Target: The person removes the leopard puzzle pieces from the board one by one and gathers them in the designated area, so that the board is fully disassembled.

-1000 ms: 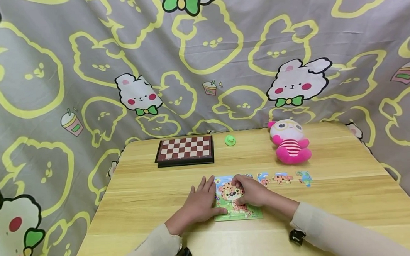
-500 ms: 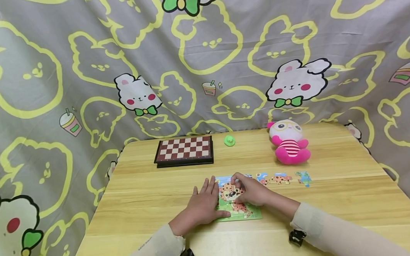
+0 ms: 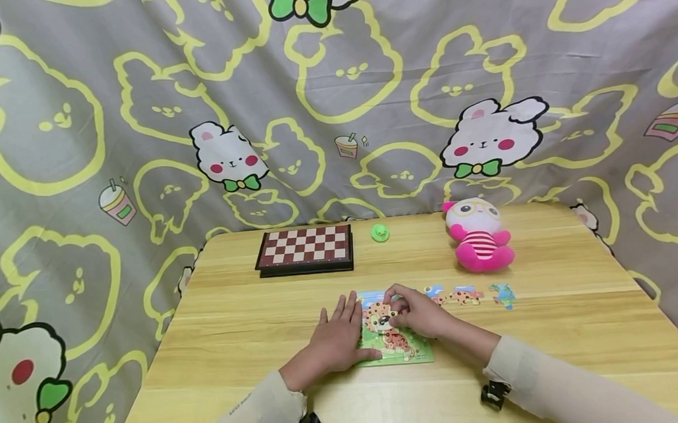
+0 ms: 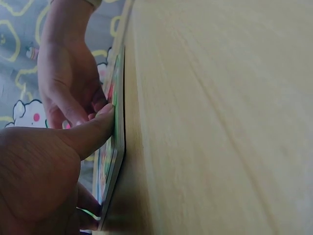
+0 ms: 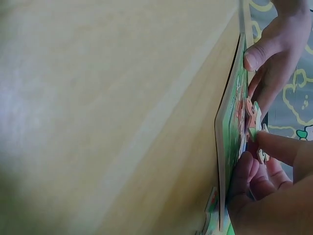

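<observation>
A puzzle board [image 3: 418, 355] with a spotted cartoon leopard lies flat on the table. Along its left side rests my left hand [image 3: 335, 339], fingers fairly straight and the thumb [image 4: 103, 113] pressing on the near edge. Over the leopard's face, my right hand [image 3: 420, 312] pinches a puzzle piece [image 5: 252, 116] between thumb and curled fingers. That piece stands tilted up from the board in the right wrist view. The right hand covers the board's upper right part in the head view.
Several loose puzzle pieces [image 3: 466, 295] lie in a row right of the board. Behind are a checkered chessboard box [image 3: 306, 246], a small green duck [image 3: 380, 233] and a pink plush toy [image 3: 481, 236]. A patterned curtain [image 3: 390, 94] hangs at the table's back edge.
My left hand has slid slightly right, further onto the board's edge. The right hand's fingers have shifted a little, with the puzzle piece still pinched over the leopard's face.
</observation>
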`<state>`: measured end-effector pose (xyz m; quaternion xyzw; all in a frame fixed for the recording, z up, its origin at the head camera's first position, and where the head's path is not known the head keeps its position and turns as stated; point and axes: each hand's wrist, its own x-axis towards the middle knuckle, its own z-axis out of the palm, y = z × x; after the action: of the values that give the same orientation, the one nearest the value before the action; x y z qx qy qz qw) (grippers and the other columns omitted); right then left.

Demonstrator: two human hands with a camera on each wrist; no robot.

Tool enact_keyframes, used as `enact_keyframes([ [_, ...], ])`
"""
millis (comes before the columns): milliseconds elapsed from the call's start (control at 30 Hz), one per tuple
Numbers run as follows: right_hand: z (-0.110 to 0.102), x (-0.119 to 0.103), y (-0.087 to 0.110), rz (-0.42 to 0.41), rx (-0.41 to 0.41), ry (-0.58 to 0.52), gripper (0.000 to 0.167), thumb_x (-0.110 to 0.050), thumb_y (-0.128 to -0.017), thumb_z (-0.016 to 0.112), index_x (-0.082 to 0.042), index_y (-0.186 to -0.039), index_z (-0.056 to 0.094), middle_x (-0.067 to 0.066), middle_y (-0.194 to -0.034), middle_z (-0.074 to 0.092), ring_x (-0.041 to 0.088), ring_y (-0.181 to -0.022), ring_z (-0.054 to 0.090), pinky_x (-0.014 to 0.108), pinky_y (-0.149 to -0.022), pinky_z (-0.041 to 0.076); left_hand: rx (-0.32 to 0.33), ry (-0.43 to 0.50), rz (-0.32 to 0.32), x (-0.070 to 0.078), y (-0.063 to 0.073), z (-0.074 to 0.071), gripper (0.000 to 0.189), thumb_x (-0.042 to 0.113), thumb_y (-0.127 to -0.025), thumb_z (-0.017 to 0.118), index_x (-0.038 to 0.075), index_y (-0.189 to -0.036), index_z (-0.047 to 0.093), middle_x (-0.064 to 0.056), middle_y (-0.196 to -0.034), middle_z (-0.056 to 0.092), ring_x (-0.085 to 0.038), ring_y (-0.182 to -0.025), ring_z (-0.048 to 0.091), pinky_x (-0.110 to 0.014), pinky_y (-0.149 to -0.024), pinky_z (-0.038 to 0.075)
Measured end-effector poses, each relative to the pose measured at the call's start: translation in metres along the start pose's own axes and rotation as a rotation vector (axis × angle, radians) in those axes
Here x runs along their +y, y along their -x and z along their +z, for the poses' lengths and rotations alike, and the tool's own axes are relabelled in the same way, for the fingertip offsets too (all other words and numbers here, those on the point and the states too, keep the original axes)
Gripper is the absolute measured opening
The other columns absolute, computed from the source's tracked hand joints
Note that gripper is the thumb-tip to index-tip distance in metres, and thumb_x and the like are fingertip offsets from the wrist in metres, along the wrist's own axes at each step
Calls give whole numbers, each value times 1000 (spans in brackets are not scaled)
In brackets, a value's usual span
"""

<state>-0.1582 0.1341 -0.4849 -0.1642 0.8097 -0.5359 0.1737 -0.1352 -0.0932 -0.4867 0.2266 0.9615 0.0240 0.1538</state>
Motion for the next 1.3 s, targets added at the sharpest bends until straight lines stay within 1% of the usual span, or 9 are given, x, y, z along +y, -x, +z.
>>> enact_keyframes([
  [167, -2, -1, 2, 14, 13, -16, 30, 2, -91, 73, -3, -117, 59, 7, -82, 62, 15, -66, 52, 26, -63, 47, -2, 1, -3, 0, 1, 0, 112, 81, -87, 54, 6, -165, 22, -11, -174, 5, -32, -159, 9, -65, -120, 23],
  [267, -4, 0, 4, 7, 17, -22, 31, 3, -91, 72, -2, -119, 59, 9, -84, 63, 16, -67, 53, 26, -62, 49, 1, -1, -3, 0, 0, 1, 112, 81, -87, 54, 7, -165, 22, -11, -174, 5, -32, -159, 9, -65, -121, 23],
  [667, -17, 7, 11, 12, 22, -5, 28, 5, -94, 68, -2, -119, 58, 10, -85, 62, 15, -66, 52, 24, -58, 46, 3, 20, -9, 1, 1, 0, 112, 80, -87, 55, 7, -165, 22, -10, -174, 4, -32, -159, 9, -64, -121, 22],
  [933, -27, 12, 20, 8, 12, -18, 28, 2, -97, 65, 0, -123, 56, 10, -85, 60, 16, -65, 50, 24, -56, 44, -2, 24, -10, 1, 1, -1, 111, 79, -87, 55, 7, -165, 21, -10, -174, 5, -32, -159, 9, -65, -121, 22],
  [1133, -34, 18, 26, 20, 23, -14, 28, 2, -97, 64, 0, -123, 56, 9, -85, 61, 17, -66, 54, 27, -59, 49, -2, 30, -6, 2, 2, -2, 111, 79, -88, 55, 7, -165, 21, -10, -174, 5, -32, -159, 8, -65, -121, 22],
  [1300, -40, 24, 33, 34, 36, -7, 27, 2, -97, 64, 0, -123, 56, 9, -85, 61, 15, -64, 52, 25, -58, 47, -2, 31, -4, 2, 3, -2, 110, 79, -88, 55, 7, -165, 21, -10, -174, 4, -32, -159, 8, -65, -121, 21],
])
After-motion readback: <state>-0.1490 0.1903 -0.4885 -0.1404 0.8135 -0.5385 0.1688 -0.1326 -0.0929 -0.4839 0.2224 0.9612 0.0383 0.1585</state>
